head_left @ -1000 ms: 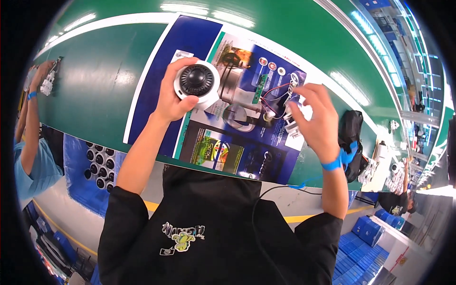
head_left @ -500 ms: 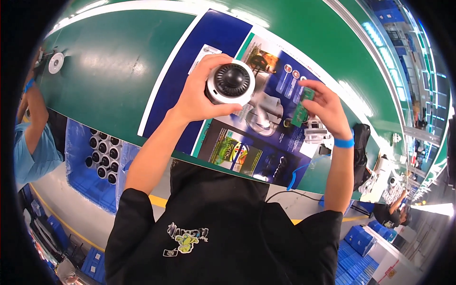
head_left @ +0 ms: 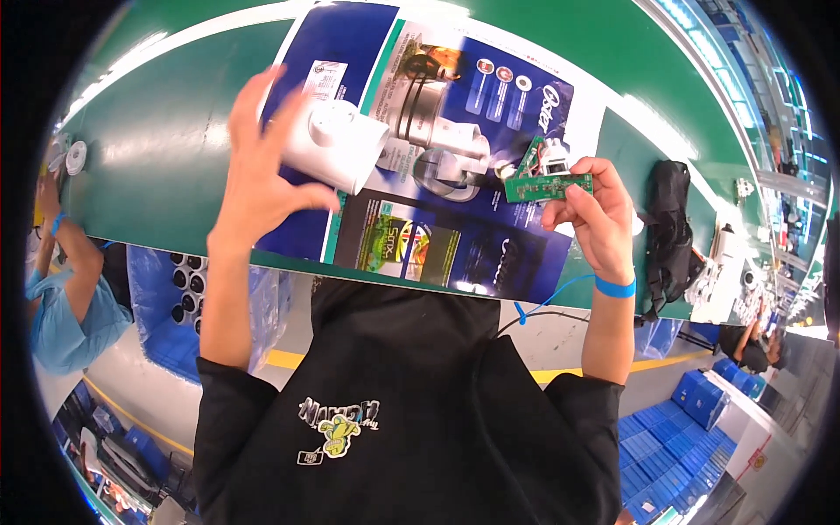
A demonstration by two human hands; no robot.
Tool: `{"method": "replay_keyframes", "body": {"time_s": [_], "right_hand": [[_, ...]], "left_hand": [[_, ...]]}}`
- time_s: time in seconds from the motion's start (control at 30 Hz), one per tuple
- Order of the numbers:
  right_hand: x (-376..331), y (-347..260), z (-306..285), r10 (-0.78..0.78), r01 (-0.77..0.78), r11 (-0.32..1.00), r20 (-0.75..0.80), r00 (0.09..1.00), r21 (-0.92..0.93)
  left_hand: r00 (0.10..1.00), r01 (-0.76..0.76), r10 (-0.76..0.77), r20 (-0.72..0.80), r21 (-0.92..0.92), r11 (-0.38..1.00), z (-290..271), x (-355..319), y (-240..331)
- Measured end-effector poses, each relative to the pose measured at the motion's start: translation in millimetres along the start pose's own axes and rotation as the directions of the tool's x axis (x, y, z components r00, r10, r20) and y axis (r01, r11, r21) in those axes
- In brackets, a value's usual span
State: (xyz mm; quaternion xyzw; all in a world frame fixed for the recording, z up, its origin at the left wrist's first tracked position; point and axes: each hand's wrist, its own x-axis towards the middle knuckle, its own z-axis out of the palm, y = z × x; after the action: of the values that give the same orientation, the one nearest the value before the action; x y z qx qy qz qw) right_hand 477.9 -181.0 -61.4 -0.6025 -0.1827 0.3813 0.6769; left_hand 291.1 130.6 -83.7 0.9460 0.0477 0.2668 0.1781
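At the far left edge I see a co-worker in a light blue shirt (head_left: 66, 319), one arm raised toward the green bench (head_left: 166, 149), with a small round white part (head_left: 77, 157) lying on the bench just beside that arm. Below the bench edge there is a blue bin of dark round parts (head_left: 188, 284).

Moving right, my left hand (head_left: 254, 171) is lifted over the bench, its fingers spread and wrapped around a white dome-shaped housing (head_left: 337, 144); the thumb presses its lower side and the housing is tilted, held clear of the surface. Under it lies a flattened printed carton (head_left: 437, 236), mostly blue with pictures of a kitchen appliance, spread flat on the bench.

Further right, my right hand (head_left: 595, 219) pinches a small green circuit board (head_left: 547, 185) by its right end, fingers closed on it, the board held roughly level above the carton. A small white part with wires (head_left: 549, 159) sits just behind the board; I cannot tell whether it is attached. A blue strap (head_left: 615, 287) circles that wrist, with a thin blue cord trailing from it.

Beyond the hand, a black bundle of straps (head_left: 669, 227) lies on the bench.
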Motion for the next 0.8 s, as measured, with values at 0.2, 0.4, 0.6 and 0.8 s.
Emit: {"method": "replay_keyframes", "body": {"time_s": [0.2, 0.4, 0.6, 0.8], "right_hand": [[-17.8, 11.1, 8.0, -0.049, 0.048, 0.998, -0.024, 0.999, -0.045], [-40.3, 36.0, 7.9, -0.276, 0.275, 0.961, -0.121, 0.954, -0.024], [-46.1, 54.0, 9.6, -0.288, 0.285, 0.958, -0.131, 0.949, -0.042], [-32.5, 35.4, 10.3, -0.3, 0.298, 0.954, -0.115, 0.947, -0.037]], "left_hand": [[0.914, -0.162, 0.132, 0.383, 0.048, 0.986, -4.3, 23.4, 5.6], [0.99, 0.003, 0.089, 0.106, -0.662, 0.75, 51.6, 7.9, 38.8], [0.995, -0.081, 0.03, -0.096, -0.587, 0.805, 99.9, -6.9, 50.7], [0.968, 0.207, -0.244, 0.058, -0.731, 0.651, 109.4, -30.0, 40.5]]}}
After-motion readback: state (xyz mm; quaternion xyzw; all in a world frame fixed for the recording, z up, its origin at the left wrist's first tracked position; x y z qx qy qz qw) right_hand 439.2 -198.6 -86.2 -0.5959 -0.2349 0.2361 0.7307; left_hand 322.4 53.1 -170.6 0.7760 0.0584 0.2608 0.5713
